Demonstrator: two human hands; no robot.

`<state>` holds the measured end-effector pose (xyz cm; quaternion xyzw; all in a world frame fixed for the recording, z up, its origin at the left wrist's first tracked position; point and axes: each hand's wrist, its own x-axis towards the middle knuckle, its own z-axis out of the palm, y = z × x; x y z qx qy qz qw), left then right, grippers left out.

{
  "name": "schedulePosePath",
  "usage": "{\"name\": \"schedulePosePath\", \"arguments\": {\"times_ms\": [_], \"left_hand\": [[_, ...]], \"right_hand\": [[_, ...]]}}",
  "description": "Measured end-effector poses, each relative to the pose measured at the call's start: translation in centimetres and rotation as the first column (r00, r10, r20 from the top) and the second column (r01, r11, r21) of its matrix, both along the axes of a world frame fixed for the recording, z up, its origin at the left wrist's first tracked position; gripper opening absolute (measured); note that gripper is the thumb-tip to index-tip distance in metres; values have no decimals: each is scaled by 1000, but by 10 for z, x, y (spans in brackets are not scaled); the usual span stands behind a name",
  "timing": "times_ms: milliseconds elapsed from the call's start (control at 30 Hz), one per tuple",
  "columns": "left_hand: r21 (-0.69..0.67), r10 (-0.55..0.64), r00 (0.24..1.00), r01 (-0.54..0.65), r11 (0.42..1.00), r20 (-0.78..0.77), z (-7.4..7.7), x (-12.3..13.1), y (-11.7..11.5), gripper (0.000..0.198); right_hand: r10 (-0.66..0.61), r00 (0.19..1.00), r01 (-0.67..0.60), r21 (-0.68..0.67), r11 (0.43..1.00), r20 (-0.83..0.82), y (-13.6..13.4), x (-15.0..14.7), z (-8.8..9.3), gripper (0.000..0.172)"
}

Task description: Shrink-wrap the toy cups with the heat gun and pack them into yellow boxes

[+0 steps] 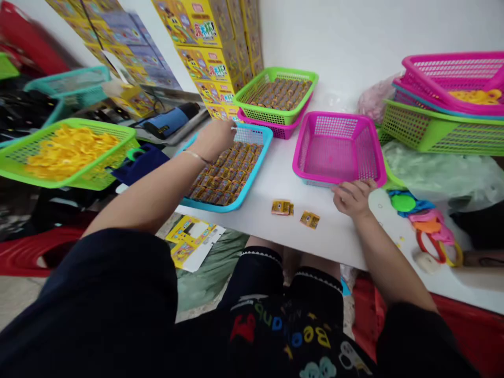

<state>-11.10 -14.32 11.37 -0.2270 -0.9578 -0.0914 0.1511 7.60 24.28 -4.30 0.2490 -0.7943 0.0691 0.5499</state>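
Packets (pixel 230 170) – small, brown and yellow, printed wrappers – fill the blue basket (pixel 220 206) in tight rows, lying flat. The rows follow the basket's long axis, which runs from its near left corner away to the far right, at a slant to the bench (pixel 271 181) edge. The left hand (pixel 218 137) is over the far end of the blue basket, fingers down among the packets; it is blurred, so I cannot tell whether it grips one. Two loose packets (pixel 282 207) lie flat on the bench just right of the blue basket's near corner. Further right of the blue basket, the right hand (pixel 352 197) rests open on the bench, holding nothing – fingertips at the near rim of a pink basket (pixel 376 152).
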Motion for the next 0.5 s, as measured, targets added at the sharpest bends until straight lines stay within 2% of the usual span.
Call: {"name": "schedulePosePath", "arguments": {"times_ms": [100,133,200,233,267,333,400,467,500], "left_hand": [[-33,-133,991,133,991,3,7,87,13,36],[-5,-285,958,285,958,23,3,120,19,34],[90,-542,829,534,841,140,-15,177,29,36],[106,-583,789,574,812,194,-29,198,34,38],[99,-578,788,571,815,211,-46,213,39,42],[52,-486,843,488,871,229,-80,224,49,50],[26,-367,898,372,928,242,-109,215,57,59],[20,-285,919,291,957,274,-128,201,62,63],[17,-269,916,277,961,296,-134,194,64,63]], "right_hand": [[5,971,-24,75,997,239,-10,2,10,14],[11,940,-45,92,995,341,-16,4,16,16],[35,850,-87,75,993,525,-32,11,27,23],[45,796,-91,46,995,603,-41,16,32,27],[51,737,-79,10,997,674,-51,23,34,31],[40,603,4,-53,999,797,-69,42,33,41],[4,473,92,-53,994,881,-85,66,24,58],[-52,396,128,1,992,917,-99,94,13,72],[-80,388,134,29,990,918,-105,107,7,76]]}}
